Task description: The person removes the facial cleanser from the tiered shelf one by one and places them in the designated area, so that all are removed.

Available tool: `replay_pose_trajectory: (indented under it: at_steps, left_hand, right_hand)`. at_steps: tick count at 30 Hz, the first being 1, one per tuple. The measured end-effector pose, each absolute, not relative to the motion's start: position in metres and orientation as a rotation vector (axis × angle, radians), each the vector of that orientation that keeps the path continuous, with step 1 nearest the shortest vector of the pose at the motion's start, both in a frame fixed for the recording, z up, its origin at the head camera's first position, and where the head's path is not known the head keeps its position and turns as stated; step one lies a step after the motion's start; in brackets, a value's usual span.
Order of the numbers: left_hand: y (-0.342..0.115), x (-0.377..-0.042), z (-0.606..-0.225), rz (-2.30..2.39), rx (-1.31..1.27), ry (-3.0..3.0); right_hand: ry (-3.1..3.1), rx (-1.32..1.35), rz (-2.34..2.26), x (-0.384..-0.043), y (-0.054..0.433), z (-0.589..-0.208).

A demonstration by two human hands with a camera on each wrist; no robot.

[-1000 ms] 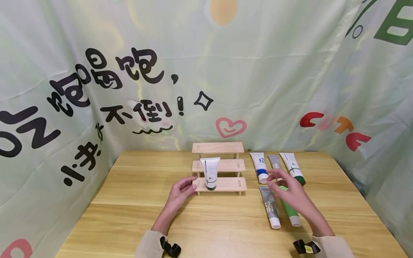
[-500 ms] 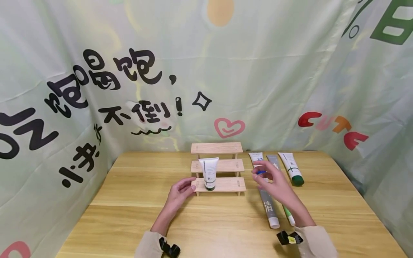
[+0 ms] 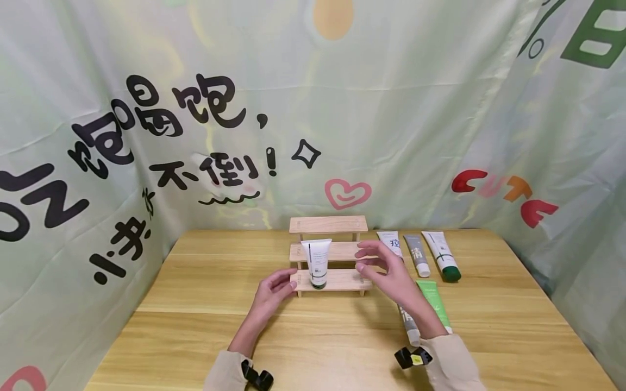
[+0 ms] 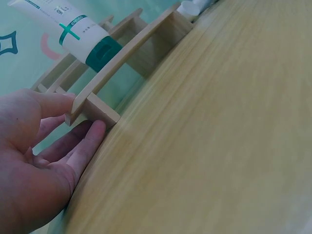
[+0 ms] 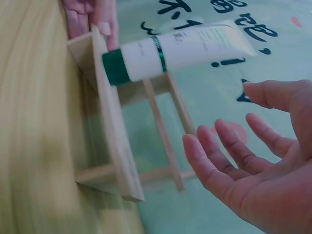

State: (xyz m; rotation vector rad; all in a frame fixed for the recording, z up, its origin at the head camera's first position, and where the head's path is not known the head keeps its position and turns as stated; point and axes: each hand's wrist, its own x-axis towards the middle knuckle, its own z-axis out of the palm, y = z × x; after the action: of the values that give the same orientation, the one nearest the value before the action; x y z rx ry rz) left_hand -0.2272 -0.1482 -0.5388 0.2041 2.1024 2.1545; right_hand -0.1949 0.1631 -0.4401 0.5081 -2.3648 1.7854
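A three-step wooden display stand (image 3: 344,279) rests on the table. On its lowest step, left of centre, a white squeeze tube (image 3: 318,258) stands upright on its dark green cap. My left hand (image 3: 274,292) holds the left end of that step; in the left wrist view its thumb (image 4: 57,103) lies at the board's end and fingertips touch the leg below. My right hand (image 3: 390,274) is raised by the stand's right end, fingers spread and loosely bent, nothing in them. The right wrist view shows its palm (image 5: 273,180) beside the steps, apart from the tube.
Right of the stand lie a white-and-blue tube (image 3: 389,238), a grey tube (image 3: 417,255) and a white tube with a green cap (image 3: 442,255). Nearer are a green tube (image 3: 432,301) and another grey tube (image 3: 409,326), partly behind my right forearm. A printed curtain (image 3: 415,136) hangs behind.
My right hand has moved left from over the lying tubes to the stand's right end, uncovering the far grey tube and the green one. My left hand and the upright tube stay put.
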Motion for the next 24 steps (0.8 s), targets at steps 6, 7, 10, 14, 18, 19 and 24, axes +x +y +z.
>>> replay_pose_trajectory:
  at_steps: [6, 7, 10, 14, 18, 19, 24]
  left_hand:
    - [-0.148, -0.228, -0.539, 2.149, 0.225, 2.107]
    - [-0.148, -0.228, -0.540, 2.154, 0.225, 2.103]
    - [-0.149, -0.228, -0.541, 2.157, 0.231, 2.102]
    - [-0.149, -0.228, -0.541, 2.159, 0.227, 2.096]
    - [-0.149, -0.229, -0.541, 2.166, 0.227, 2.091]
    - [-0.149, -0.229, -0.541, 2.168, 0.226, 2.091]
    - [-0.148, -0.229, -0.540, 2.176, 0.210, 2.075]
  right_hand:
    - [-2.320, 0.508, 1.827, -0.196, 0.147, -0.447]
    - [-2.308, 0.516, 1.837, -0.196, 0.144, -0.449]
    - [-2.273, 0.540, 1.887, -0.199, 0.135, -0.453]
    - [-2.227, 0.556, 1.932, -0.202, 0.123, -0.461]
    - [-2.171, 0.557, 1.980, -0.205, 0.113, -0.466]
    - [-2.163, 0.556, 1.995, -0.205, 0.110, -0.467]
    - [-2.154, 0.526, 2.047, -0.206, 0.101, -0.470]
